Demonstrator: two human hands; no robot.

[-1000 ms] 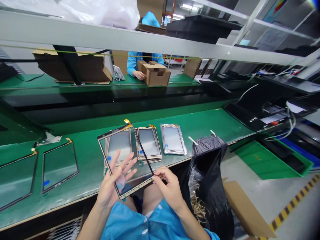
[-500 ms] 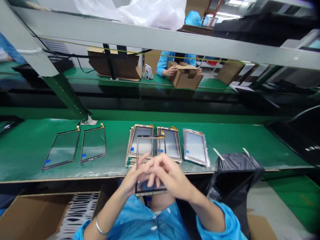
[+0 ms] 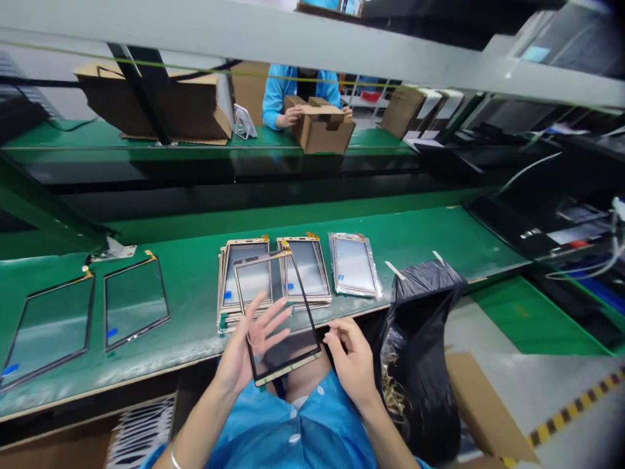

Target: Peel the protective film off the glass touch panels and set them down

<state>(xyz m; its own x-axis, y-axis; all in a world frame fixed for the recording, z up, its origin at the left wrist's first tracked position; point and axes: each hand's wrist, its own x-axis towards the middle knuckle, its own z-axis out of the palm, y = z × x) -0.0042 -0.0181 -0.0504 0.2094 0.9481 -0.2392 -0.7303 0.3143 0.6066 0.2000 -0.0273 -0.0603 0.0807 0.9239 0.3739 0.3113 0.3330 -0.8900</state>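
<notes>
My left hand (image 3: 247,345) lies under a clear glass panel with a dark frame (image 3: 278,319), fingers spread flat behind it and holding it up over my lap. My right hand (image 3: 354,358) sits just right of the panel's lower corner, fingers curled in a pinch, apart from the frame. Whether anything is between those fingertips I cannot make out. Two stacks of gold-framed panels (image 3: 273,270) lie on the green bench (image 3: 195,306) just beyond the held panel, with a bagged panel (image 3: 354,264) to their right.
Two dark-framed panels (image 3: 134,299) lie flat at the bench's left. A black plastic bag (image 3: 420,339) hangs open at my right knee, a cardboard box (image 3: 481,410) beside it. Across the far bench a person in blue handles a cardboard box (image 3: 325,127).
My right hand has come off the panel's face and moved to the right of it. The left hand's fingers have spread flat behind the glass. The view has swung right.
</notes>
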